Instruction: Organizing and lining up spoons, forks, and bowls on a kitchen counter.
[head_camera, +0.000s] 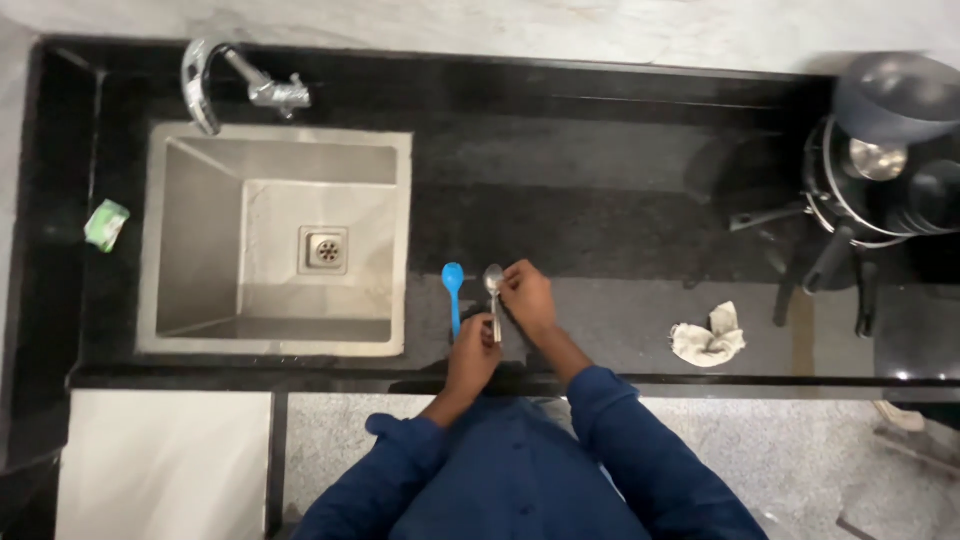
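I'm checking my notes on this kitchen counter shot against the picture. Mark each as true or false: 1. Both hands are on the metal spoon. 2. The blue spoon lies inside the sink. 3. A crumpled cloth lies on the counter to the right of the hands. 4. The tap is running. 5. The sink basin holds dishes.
1. True: the left hand is at the handle of the metal spoon and the right hand is by its bowl.
2. False: the blue spoon lies on the dark counter, right of the sink.
3. True: the cloth lies there.
4. False: no water shows at the tap.
5. False: the basin shows only its drain.
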